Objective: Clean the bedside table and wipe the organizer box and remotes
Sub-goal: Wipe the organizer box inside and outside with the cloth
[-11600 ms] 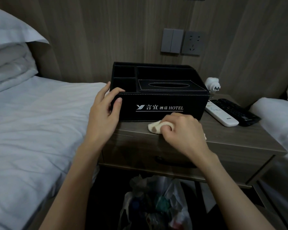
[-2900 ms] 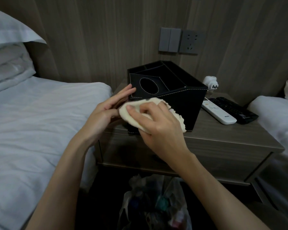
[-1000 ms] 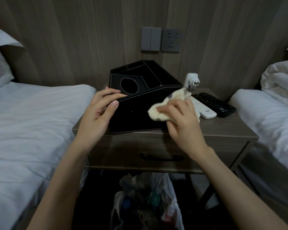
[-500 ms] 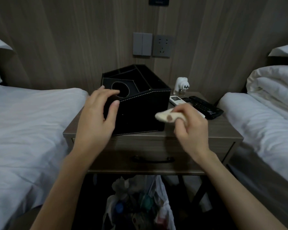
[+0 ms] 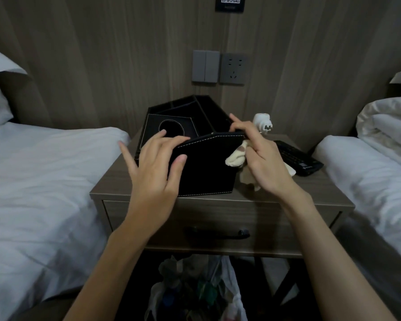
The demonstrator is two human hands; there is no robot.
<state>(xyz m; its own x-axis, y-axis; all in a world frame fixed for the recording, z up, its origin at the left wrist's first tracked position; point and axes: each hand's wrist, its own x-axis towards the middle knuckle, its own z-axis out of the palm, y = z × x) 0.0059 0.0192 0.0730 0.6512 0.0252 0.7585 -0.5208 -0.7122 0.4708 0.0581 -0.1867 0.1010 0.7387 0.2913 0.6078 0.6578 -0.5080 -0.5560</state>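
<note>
One head-worn camera, tilted forward and down

We look from the person's head, close over the bedside table (image 5: 116,181), facing the panelled wall (image 5: 102,66); the wide lens takes in the left bed (image 5: 44,181), the right bed (image 5: 368,170) and both forearms (image 5: 107,274) entering from below.

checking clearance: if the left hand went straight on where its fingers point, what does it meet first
Probably the round-hole panel of the organizer box: the left hand grips the box's near wall, fingers pointing over it. Depth is unclear.
</note>
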